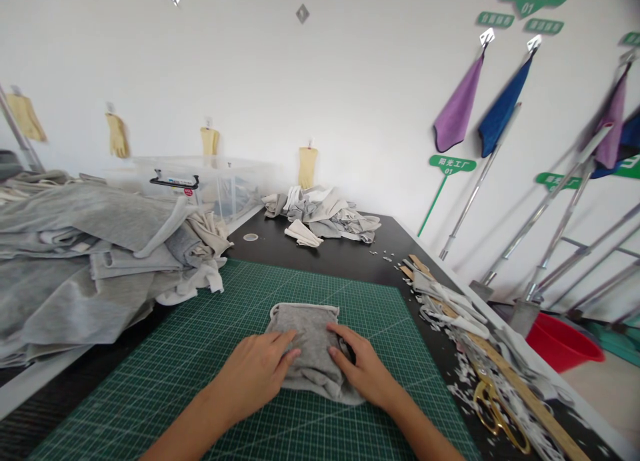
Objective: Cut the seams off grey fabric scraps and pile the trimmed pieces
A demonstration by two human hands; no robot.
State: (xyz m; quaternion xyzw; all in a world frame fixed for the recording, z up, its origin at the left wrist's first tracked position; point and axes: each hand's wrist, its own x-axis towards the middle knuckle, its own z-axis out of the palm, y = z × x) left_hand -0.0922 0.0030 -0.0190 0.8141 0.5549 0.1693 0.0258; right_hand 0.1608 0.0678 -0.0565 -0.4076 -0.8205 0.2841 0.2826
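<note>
A piece of grey fabric (313,347), folded with a pale edge along its top, lies on the green cutting mat (200,354). On its left side rests my left hand (255,367), fingers apart and fingertips on the cloth. My right hand (367,371) touches the right side, its thumb and index finger spread, with a dark gap of the folded cloth showing beside them. Neither hand is closed round the fabric. The lower edge of the cloth is rumpled.
Grey fabric is heaped (100,267) at the left, before a clear plastic box (220,187). More scraps (325,211) lie at the table's far end. Gold-handled scissors (493,407), a long wooden ruler (530,407) and cut bits line the right edge. A red basin (563,341) stands beyond.
</note>
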